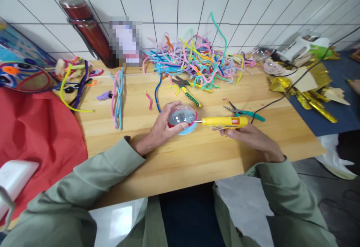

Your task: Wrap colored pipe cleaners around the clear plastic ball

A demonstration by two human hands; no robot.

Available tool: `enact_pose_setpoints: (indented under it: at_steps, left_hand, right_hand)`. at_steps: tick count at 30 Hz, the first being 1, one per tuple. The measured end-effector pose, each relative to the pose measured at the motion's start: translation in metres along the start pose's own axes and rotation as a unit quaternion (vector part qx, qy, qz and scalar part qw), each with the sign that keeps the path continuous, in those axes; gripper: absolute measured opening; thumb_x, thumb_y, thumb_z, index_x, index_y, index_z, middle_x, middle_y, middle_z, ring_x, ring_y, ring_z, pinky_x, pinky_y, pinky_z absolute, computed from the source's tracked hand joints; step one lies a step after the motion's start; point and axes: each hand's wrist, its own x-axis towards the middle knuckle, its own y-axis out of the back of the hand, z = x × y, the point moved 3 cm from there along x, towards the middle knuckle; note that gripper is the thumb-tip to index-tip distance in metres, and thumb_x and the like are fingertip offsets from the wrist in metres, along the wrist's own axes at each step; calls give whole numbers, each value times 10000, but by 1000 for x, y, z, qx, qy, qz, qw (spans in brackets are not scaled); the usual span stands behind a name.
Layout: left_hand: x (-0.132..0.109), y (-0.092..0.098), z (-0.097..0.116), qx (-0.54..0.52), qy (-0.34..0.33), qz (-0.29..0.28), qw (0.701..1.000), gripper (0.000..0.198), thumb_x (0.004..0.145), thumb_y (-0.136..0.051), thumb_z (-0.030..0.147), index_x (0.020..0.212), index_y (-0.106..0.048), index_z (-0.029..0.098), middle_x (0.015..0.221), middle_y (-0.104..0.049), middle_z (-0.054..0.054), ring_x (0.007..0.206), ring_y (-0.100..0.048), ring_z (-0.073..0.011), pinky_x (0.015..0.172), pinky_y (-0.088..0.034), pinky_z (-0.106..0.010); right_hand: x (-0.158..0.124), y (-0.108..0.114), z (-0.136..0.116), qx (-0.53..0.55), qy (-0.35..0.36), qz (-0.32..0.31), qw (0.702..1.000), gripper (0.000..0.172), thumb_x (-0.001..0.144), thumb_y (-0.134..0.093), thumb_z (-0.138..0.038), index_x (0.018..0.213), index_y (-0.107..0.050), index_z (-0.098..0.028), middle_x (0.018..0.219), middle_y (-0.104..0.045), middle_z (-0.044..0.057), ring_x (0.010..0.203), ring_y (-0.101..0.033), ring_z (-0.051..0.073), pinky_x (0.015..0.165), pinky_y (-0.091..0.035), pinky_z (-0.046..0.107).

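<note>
The left hand (161, 127) pinches a clear, rounded plastic dome (181, 115) between thumb on the near side and fingers on the far side, over the middle of the light wooden table (168, 166). A red fuzzy band (196, 116) edges the dome, and a flat light-blue piece (189, 129) shows beneath (whether fixed, cannot be determined). To the right, the right hand (244, 133) is wrapped around a yellow glue gun (223, 122), its metal nozzle at the band. Assessment: band in place along the visible edge; gluing there apparently under way, completion unconfirmed, no bead discernible. Farther out, green-and-yellow-handled pliers (191, 96) and, to the right, teal-handled long-nose pliers (250, 114) lie unheld. At the far side, a tangled heap of multicoloured pipe cleaners (194, 59) is loose and unattached.
</note>
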Motion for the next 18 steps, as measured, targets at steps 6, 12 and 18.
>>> enact_pose_setpoints:
  at_steps: [6,12,18]
  left_hand:
    - [0,1,1,-7,4,-9,1000,709,955,-804,518,1541,-484,279,1503,-648,-154,1412,-649,-333,1225,-515,-591]
    - [0,1,4,-10,8,-3,1000,704,947,-819,513,1531,-503,278,1505,-637,-157,1403,-654,-338,1225,-522,-598]
    - [0,1,4,-8,6,-6,1000,707,947,-815,529,1531,-504,281,1525,-621,-154,1403,-656,-337,1219,-534,-581]
  right_hand:
    - [7,-1,5,4,-4,-36,999,596,894,-715,-796,1053,-856,-240,1014,-829,82,977,-756,286,902,-640,431]
    - [11,-4,5,5,-6,-51,999,604,899,-717,-786,1098,-861,-234,1067,-842,95,1059,-770,310,937,-633,444]
    - [12,-8,9,29,1,-60,998,568,914,-724,-761,1099,-848,-238,1047,-847,87,1048,-788,288,959,-647,441]
